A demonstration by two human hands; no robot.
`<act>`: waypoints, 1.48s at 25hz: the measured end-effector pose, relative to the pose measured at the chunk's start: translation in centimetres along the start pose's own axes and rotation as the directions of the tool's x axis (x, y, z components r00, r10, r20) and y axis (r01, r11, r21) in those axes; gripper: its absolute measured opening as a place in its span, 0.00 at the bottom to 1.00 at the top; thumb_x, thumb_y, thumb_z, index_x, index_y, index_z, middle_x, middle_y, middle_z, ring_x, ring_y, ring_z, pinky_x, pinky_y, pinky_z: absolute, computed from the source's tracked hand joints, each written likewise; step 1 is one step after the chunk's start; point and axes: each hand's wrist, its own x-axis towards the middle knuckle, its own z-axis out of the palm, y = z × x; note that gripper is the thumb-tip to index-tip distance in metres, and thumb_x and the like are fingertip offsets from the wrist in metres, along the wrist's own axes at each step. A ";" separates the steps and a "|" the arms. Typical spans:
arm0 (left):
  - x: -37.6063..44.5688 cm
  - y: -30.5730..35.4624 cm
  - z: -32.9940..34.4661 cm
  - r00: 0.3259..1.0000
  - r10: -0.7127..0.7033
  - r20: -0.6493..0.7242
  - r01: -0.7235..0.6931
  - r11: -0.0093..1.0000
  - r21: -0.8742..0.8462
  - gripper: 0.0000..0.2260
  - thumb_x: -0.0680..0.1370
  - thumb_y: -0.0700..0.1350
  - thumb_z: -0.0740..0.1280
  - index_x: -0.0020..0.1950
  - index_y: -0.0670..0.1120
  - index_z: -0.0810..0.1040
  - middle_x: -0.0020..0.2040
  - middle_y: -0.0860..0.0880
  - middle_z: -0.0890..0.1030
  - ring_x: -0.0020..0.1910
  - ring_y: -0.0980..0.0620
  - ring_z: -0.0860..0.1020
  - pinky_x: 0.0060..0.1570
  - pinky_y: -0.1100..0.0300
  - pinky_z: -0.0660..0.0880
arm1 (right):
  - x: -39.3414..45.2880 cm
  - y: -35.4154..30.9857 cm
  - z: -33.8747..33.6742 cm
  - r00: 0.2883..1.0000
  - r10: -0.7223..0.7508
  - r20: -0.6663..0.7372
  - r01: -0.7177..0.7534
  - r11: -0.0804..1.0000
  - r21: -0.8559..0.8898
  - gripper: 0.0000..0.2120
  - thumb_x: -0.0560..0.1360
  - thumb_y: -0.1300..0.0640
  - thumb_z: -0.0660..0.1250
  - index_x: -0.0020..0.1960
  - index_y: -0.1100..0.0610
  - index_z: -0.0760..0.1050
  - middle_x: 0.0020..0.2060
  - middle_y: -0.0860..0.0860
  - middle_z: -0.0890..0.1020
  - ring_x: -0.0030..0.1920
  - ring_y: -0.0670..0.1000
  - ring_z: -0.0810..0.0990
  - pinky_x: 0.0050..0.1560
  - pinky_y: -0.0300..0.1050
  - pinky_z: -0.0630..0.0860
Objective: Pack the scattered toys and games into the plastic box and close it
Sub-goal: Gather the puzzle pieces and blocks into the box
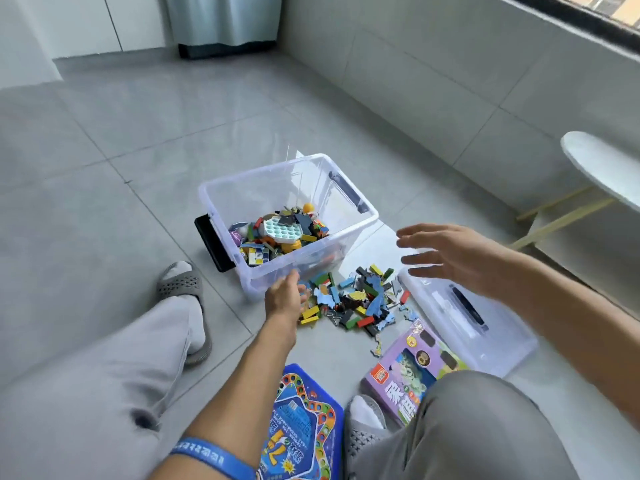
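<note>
Clear plastic box (349,233) holds jumbled blocky toys (277,233).

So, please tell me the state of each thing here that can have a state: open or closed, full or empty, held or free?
plastic box: open, partly filled with toys
lid: off, lying on the floor beside the box
loose pieces: scattered on the floor, unpacked
purple game box: closed, on the floor
blue game board: on the floor
left hand: at the pile
right hand: open, holding nothing
</note>
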 end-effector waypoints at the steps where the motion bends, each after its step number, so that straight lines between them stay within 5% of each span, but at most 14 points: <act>1: 0.9 -1.2 0.0 0.999 0.001 -0.037 0.001 0.999 0.051 0.11 0.78 0.49 0.63 0.53 0.43 0.80 0.43 0.47 0.81 0.37 0.50 0.76 0.34 0.59 0.70 | 1.5 2.1 0.4 1.000 0.021 0.016 -0.021 1.000 0.006 0.11 0.78 0.60 0.67 0.59 0.57 0.78 0.57 0.53 0.82 0.55 0.55 0.81 0.62 0.53 0.77; 6: 7.4 -7.1 -1.6 0.989 0.000 -0.148 0.070 0.881 0.468 0.05 0.73 0.47 0.67 0.47 0.51 0.79 0.48 0.49 0.83 0.48 0.47 0.80 0.51 0.54 0.78 | 11.0 14.8 3.9 0.989 0.146 0.040 -0.143 0.987 -0.069 0.07 0.78 0.59 0.67 0.56 0.55 0.80 0.51 0.54 0.84 0.52 0.56 0.83 0.53 0.51 0.80; 9: 12.0 -10.2 -1.5 0.979 0.037 -0.198 0.104 0.751 0.652 0.08 0.73 0.46 0.67 0.51 0.50 0.79 0.49 0.50 0.82 0.48 0.48 0.79 0.50 0.56 0.77 | 16.3 22.7 5.8 0.998 0.042 -0.049 -0.055 0.953 -0.299 0.09 0.76 0.62 0.66 0.55 0.54 0.79 0.51 0.50 0.83 0.50 0.53 0.81 0.48 0.44 0.78; 13: 16.6 -14.3 0.4 0.971 0.183 -0.153 0.033 0.535 0.844 0.11 0.73 0.51 0.70 0.50 0.49 0.74 0.48 0.48 0.82 0.46 0.46 0.79 0.46 0.53 0.76 | 20.4 31.4 6.8 0.984 -0.158 -0.079 0.050 0.678 -0.734 0.28 0.71 0.70 0.63 0.69 0.53 0.71 0.67 0.52 0.75 0.60 0.56 0.76 0.60 0.51 0.76; 17: 18.3 -15.7 0.9 0.951 0.305 -0.052 -0.082 0.408 0.909 0.15 0.74 0.48 0.70 0.58 0.49 0.70 0.48 0.46 0.82 0.46 0.43 0.79 0.41 0.56 0.71 | 22.8 35.0 7.0 0.947 -0.319 -0.037 0.136 0.503 -0.854 0.25 0.71 0.70 0.65 0.66 0.56 0.72 0.61 0.54 0.76 0.49 0.57 0.76 0.45 0.52 0.79; 19: 18.5 -15.4 0.9 0.950 0.307 -0.048 -0.084 0.404 0.911 0.16 0.75 0.45 0.68 0.61 0.48 0.71 0.49 0.46 0.81 0.48 0.42 0.78 0.44 0.55 0.72 | 23.5 35.5 7.0 0.933 -0.359 -0.024 0.171 0.500 -0.849 0.14 0.75 0.65 0.63 0.60 0.59 0.74 0.52 0.55 0.77 0.45 0.57 0.76 0.36 0.53 0.79; 23: 18.0 -14.6 1.3 0.953 0.217 -0.212 0.021 0.652 0.758 0.03 0.73 0.40 0.60 0.42 0.45 0.73 0.41 0.45 0.78 0.40 0.44 0.72 0.38 0.54 0.67 | 23.3 35.6 7.5 0.888 -0.417 -0.193 0.167 0.685 -0.709 0.01 0.78 0.64 0.64 0.47 0.60 0.72 0.39 0.55 0.76 0.39 0.55 0.71 0.37 0.53 0.73; 24: 17.6 -14.8 1.6 0.957 0.270 -0.105 -0.080 0.592 0.802 0.03 0.73 0.42 0.61 0.39 0.46 0.70 0.37 0.48 0.75 0.37 0.45 0.71 0.35 0.55 0.66 | 23.0 35.5 8.0 0.875 -0.420 -0.240 0.170 0.732 -0.660 0.04 0.77 0.66 0.63 0.44 0.59 0.71 0.37 0.54 0.75 0.38 0.55 0.69 0.38 0.53 0.71; 27: 16.7 -15.7 2.6 0.872 0.342 0.351 -0.399 0.080 0.913 0.07 0.75 0.50 0.66 0.46 0.49 0.72 0.45 0.52 0.75 0.39 0.47 0.76 0.37 0.54 0.74 | 22.8 35.1 8.8 0.868 -0.465 -0.173 0.250 0.710 -0.658 0.09 0.70 0.67 0.55 0.45 0.60 0.72 0.39 0.56 0.74 0.37 0.57 0.70 0.36 0.52 0.70; 31: 18.2 -16.5 3.3 0.853 0.241 0.462 -0.412 -0.232 0.881 0.12 0.79 0.50 0.64 0.60 0.48 0.68 0.55 0.49 0.77 0.46 0.43 0.81 0.40 0.51 0.76 | 23.8 35.4 9.1 0.899 -0.436 -0.042 0.194 0.482 -0.855 0.17 0.66 0.69 0.63 0.54 0.60 0.73 0.48 0.58 0.74 0.35 0.56 0.70 0.34 0.50 0.70; 33: 18.7 -16.5 3.4 0.863 0.228 0.450 -0.427 -0.142 0.893 0.10 0.78 0.46 0.65 0.58 0.48 0.69 0.49 0.48 0.80 0.44 0.43 0.80 0.40 0.53 0.75 | 24.8 35.4 9.0 0.910 -0.414 -0.031 0.169 0.436 -0.884 0.11 0.70 0.67 0.68 0.50 0.58 0.73 0.46 0.55 0.73 0.34 0.55 0.69 0.33 0.49 0.68; 34: 18.6 -16.4 3.5 0.895 0.230 0.383 -0.396 0.012 0.918 0.10 0.76 0.45 0.66 0.57 0.48 0.72 0.45 0.48 0.80 0.42 0.44 0.80 0.39 0.55 0.73 | 25.1 35.4 9.0 0.914 -0.404 -0.028 0.173 0.451 -0.876 0.08 0.73 0.65 0.68 0.48 0.57 0.72 0.43 0.54 0.72 0.34 0.54 0.69 0.33 0.49 0.67; 36: 18.4 -16.5 3.9 0.988 0.122 0.098 -0.151 0.587 0.795 0.11 0.74 0.41 0.67 0.57 0.44 0.77 0.38 0.47 0.77 0.33 0.48 0.76 0.33 0.59 0.71 | 25.2 35.2 9.1 0.936 -0.339 -0.093 0.171 0.671 -0.721 0.05 0.78 0.59 0.65 0.47 0.56 0.69 0.41 0.52 0.71 0.36 0.52 0.69 0.35 0.48 0.66; 37: 17.8 -16.4 4.2 0.998 -0.052 0.037 0.025 0.855 0.518 0.11 0.75 0.39 0.65 0.57 0.41 0.78 0.35 0.47 0.75 0.27 0.50 0.74 0.27 0.61 0.69 | 24.9 34.7 9.1 0.962 -0.232 -0.146 0.131 0.856 -0.501 0.04 0.80 0.56 0.63 0.49 0.56 0.69 0.41 0.52 0.73 0.37 0.50 0.70 0.37 0.47 0.67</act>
